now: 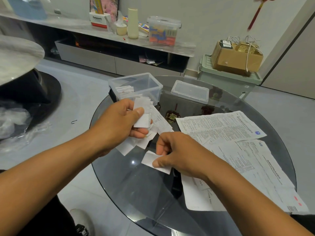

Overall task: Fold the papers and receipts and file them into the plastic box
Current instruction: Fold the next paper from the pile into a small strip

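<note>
My left hand [119, 120] grips a stack of folded receipts [142, 114] above the round glass table [129, 181]. Lower and to the right, my right hand [175, 152] pinches one small folded white receipt [150, 159] between thumb and fingers. More loose receipts [136, 143] lie under the left hand. The clear plastic box [136, 86] stands open at the table's far edge with a few folded slips inside. Its lid [190, 91] lies to the right of it. Large printed papers [219, 126] are spread flat on the right half of the table.
A low cabinet [105, 58] runs along the far wall with a lidded storage tub [162, 30] and bottles on top. A green bin [228, 79] carrying a cardboard box [237, 57] stands behind the table. A marble table [18, 55] is at left.
</note>
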{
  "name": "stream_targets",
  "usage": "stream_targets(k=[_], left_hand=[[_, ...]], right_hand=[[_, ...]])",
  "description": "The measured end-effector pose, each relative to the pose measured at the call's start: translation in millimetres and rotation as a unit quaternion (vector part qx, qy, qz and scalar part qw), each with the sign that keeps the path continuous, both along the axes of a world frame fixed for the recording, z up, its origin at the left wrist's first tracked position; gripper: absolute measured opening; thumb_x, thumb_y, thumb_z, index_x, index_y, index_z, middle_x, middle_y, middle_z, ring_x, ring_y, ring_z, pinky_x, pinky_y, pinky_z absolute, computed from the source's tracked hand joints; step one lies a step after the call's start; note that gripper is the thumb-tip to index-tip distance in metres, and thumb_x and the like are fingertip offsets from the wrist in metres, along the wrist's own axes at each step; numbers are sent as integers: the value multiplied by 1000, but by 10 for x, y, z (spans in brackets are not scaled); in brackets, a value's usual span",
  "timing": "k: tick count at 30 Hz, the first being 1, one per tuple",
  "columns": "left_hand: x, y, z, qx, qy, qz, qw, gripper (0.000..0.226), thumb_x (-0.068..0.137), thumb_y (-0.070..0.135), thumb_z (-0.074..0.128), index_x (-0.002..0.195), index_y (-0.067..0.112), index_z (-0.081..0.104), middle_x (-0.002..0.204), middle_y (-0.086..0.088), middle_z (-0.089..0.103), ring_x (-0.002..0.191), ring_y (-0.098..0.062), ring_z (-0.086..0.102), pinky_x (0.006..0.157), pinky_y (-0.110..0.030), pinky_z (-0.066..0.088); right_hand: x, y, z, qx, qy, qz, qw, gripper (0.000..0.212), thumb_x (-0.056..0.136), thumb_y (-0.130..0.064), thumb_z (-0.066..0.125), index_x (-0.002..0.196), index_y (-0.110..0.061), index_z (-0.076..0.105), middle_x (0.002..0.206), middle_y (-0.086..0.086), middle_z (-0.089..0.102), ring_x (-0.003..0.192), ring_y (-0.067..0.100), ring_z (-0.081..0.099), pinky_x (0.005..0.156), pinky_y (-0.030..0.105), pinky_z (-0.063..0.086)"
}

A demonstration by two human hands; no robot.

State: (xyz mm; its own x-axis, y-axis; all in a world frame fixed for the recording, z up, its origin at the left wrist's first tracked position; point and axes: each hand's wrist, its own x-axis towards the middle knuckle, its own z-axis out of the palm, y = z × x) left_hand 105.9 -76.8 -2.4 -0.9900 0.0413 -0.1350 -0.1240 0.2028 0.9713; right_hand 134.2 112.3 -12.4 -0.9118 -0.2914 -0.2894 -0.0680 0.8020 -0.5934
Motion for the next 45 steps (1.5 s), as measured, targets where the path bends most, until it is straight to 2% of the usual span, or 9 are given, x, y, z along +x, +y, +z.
stream_targets(k=[7, 16, 20, 23, 27, 32, 36, 41, 45], left_hand=[[52, 42, -36, 20, -19, -21, 999, 19, 105, 22, 52, 115, 6, 56, 108, -13, 73, 84, -23, 78, 73, -33, 64], [167, 163, -13, 71, 9, -73, 995, 21, 105, 21, 50, 110, 4, 62, 100, -17, 75, 87, -26, 77, 76, -36, 64], [-45, -84, 122, 61, 67, 61, 994, 15, 108, 21, 46, 99, 17, 58, 97, -9, 78, 82, -24, 77, 69, -34, 65], [-139, -305, 128, 55, 48, 120, 990, 18, 109, 26, 43, 111, 17, 58, 103, -9, 76, 82, -21, 77, 66, -29, 63], [-131, -362, 13, -21, 27, 134, 990, 19, 109, 30, 42, 107, 20, 58, 104, -5, 75, 85, -18, 76, 71, -31, 64], [-115, -415, -124, -72, 32, 151, 985, 22, 108, 33, 44, 112, 22, 62, 113, -2, 70, 101, -22, 68, 91, -41, 58], [-77, -399, -197, -20, -10, 132, 991, 23, 108, 31, 44, 119, 20, 62, 114, -4, 72, 104, -23, 68, 94, -41, 58], [-149, -490, -191, 22, 28, 195, 980, 19, 106, 28, 48, 103, 14, 61, 112, -10, 72, 103, -27, 71, 79, -36, 61], [-139, -487, -166, 89, 39, 249, 964, 17, 106, 22, 50, 97, 10, 59, 109, -11, 71, 97, -24, 72, 75, -35, 63]], right_hand=[[-104, 181, 278, -378, 39, -171, 909, 22, 83, -6, 83, 97, -4, 67, 71, 9, 71, 57, 12, 65, 51, 20, 50], [-98, -59, 61, -400, 99, -190, 891, 13, 87, -11, 82, 90, -10, 69, 70, 7, 74, 62, 20, 73, 61, 30, 61], [-190, -48, -36, -296, 141, -196, 924, 6, 92, -28, 78, 97, -27, 75, 88, -8, 74, 77, 8, 69, 66, 26, 54], [-174, -104, -156, -158, 125, -110, 973, 34, 89, -44, 77, 121, -36, 69, 116, -18, 65, 97, 1, 61, 85, 23, 50], [-95, -330, -228, -64, 172, -52, 982, 69, 83, -65, 73, 143, -37, 54, 144, -15, 50, 129, 7, 47, 109, 36, 44], [-47, -548, -293, 16, 321, -23, 947, 58, 79, -70, 71, 128, -39, 65, 149, -11, 43, 133, 15, 37, 107, 38, 32], [-73, -558, -407, 34, 285, -11, 958, 28, 89, -52, 72, 111, -35, 76, 149, -12, 46, 134, 14, 31, 106, 36, 24], [-66, -483, -333, -178, 202, -91, 959, 6, 90, -31, 76, 85, -28, 73, 110, -11, 70, 107, 11, 58, 94, 35, 45], [-134, -356, -91, -482, 15, -200, 853, 5, 96, -15, 71, 93, -14, 67, 85, 6, 77, 74, 12, 70, 70, 30, 55]])
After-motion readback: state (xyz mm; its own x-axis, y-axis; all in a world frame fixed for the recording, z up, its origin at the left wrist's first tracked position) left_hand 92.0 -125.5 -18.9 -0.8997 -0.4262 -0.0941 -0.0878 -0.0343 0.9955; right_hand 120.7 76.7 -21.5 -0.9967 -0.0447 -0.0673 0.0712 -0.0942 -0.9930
